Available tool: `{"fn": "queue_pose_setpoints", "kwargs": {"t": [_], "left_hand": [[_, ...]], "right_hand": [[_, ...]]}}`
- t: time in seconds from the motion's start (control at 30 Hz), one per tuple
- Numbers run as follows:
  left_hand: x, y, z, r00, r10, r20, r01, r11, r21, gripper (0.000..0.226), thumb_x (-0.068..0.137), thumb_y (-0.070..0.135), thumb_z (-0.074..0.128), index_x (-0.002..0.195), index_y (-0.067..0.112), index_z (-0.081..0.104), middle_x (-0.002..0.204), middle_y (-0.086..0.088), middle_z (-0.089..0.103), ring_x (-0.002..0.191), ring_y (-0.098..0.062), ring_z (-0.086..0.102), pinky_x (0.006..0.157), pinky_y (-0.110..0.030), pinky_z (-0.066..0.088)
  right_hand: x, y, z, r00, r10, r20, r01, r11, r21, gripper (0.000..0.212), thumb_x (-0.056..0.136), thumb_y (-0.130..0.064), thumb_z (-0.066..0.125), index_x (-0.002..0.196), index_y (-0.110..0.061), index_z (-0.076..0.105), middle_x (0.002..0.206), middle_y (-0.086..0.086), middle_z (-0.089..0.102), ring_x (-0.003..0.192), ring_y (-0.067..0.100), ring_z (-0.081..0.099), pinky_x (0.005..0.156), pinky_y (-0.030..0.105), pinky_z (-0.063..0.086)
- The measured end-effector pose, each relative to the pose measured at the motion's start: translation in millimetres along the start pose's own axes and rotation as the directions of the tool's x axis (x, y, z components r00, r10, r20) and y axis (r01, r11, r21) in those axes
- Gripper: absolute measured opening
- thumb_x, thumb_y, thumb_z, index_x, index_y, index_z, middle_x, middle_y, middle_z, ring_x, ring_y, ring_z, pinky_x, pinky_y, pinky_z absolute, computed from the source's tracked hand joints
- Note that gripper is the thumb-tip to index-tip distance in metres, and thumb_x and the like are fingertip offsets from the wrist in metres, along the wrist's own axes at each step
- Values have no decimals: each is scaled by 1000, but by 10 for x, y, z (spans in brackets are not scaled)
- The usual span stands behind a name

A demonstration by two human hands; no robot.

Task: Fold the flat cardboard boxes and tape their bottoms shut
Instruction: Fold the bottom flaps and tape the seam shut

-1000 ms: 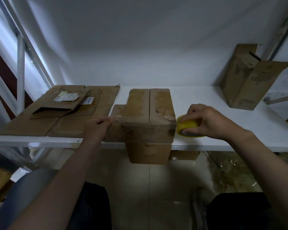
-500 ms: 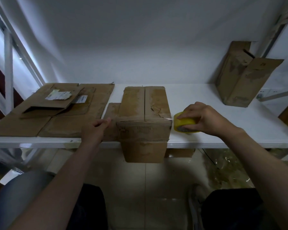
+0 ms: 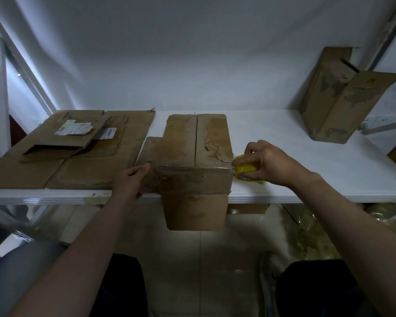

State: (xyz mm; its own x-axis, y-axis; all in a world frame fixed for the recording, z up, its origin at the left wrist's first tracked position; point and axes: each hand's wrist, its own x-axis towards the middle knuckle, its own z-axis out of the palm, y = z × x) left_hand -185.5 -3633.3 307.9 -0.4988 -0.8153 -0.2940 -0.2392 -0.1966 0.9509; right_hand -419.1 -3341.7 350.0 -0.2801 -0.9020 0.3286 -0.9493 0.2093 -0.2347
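Observation:
A folded brown cardboard box (image 3: 196, 143) lies on the white shelf (image 3: 284, 133), bottom flaps up and meeting along a centre seam, its near end hanging over the shelf edge. Clear tape runs across its near face. My left hand (image 3: 133, 179) presses against the box's left side with fingers nearly straight. My right hand (image 3: 270, 160) grips a yellow tape roll (image 3: 246, 171) on the shelf at the box's right near corner, with tape stretched from roll to box.
Flat cardboard boxes (image 3: 78, 152) with paper labels are stacked on the left of the shelf. An assembled box (image 3: 338, 97) stands at the back right against the wall. A metal rack frame (image 3: 0, 72) rises at left. Tiled floor lies below.
My right hand has drawn the tape roll closer to the box's right near corner. My left hand stays against the box's left side. The view has shifted slightly.

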Motion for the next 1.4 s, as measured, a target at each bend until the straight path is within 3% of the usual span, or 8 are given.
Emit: {"fn": "queue_pose_setpoints", "kwargs": {"t": [0.3,0.4,0.57,0.63,0.73,0.8,0.97,1.4], "left_hand": [[10,-75,190,999,27,26,-27,999,18,19,99,37,61,105,21,71,87,-4,68,57,-17,49,44,-26,37],[-15,-99,277,975,222,-21,-210,946,245,21,105,40,47,111,26,61,106,-7,67,96,-42,63,81,-56,55],[99,-138,300,1000,7,-18,-2,965,264,47,101,56,42,142,31,38,135,-10,55,117,-38,58,97,-52,50],[50,-98,293,983,150,-106,-109,940,323,39,103,46,46,134,22,44,129,-8,55,110,-29,58,92,-46,51],[-279,3,392,774,598,-207,-451,751,482,23,106,29,43,119,15,56,106,2,55,98,-19,55,87,-39,45],[-529,3,547,600,800,12,-687,507,521,25,106,23,42,120,11,60,108,-1,58,102,-16,54,87,-34,45],[-975,29,1217,399,623,673,-891,90,445,49,105,32,45,148,9,46,152,-7,48,145,-23,36,121,-35,14],[-854,262,1018,628,331,704,-746,-3,666,63,106,50,30,159,19,21,166,-1,22,153,-17,18,121,-37,22]], "right_hand": [[0,24,119,999,17,-32,-17,1000,-7,39,73,-28,90,109,-31,78,92,-4,60,82,19,48,68,39,50],[-2,12,140,999,13,-49,-13,1000,-11,36,73,-27,90,107,-30,78,91,-3,60,81,20,48,67,38,49],[-11,4,155,998,23,-65,-24,999,-21,37,73,-26,90,108,-30,78,91,-3,60,80,19,48,66,34,46],[-11,3,158,998,20,-64,-21,1000,-22,37,73,-26,90,108,-30,78,91,-3,60,81,19,48,67,32,43],[-6,4,164,998,19,-56,-20,999,-26,37,74,-27,89,109,-30,78,93,-2,60,81,20,48,68,31,43],[-19,9,163,998,28,-58,-29,999,-21,37,74,-27,89,109,-31,77,94,-1,61,83,20,49,69,33,45],[-22,17,172,997,2,-73,-2,1000,2,38,73,-27,90,109,-29,78,90,1,61,77,22,49,67,37,48],[-6,50,184,998,16,-59,-15,1000,8,38,73,-29,90,109,-32,78,90,-3,60,79,18,45,69,31,41]]}}
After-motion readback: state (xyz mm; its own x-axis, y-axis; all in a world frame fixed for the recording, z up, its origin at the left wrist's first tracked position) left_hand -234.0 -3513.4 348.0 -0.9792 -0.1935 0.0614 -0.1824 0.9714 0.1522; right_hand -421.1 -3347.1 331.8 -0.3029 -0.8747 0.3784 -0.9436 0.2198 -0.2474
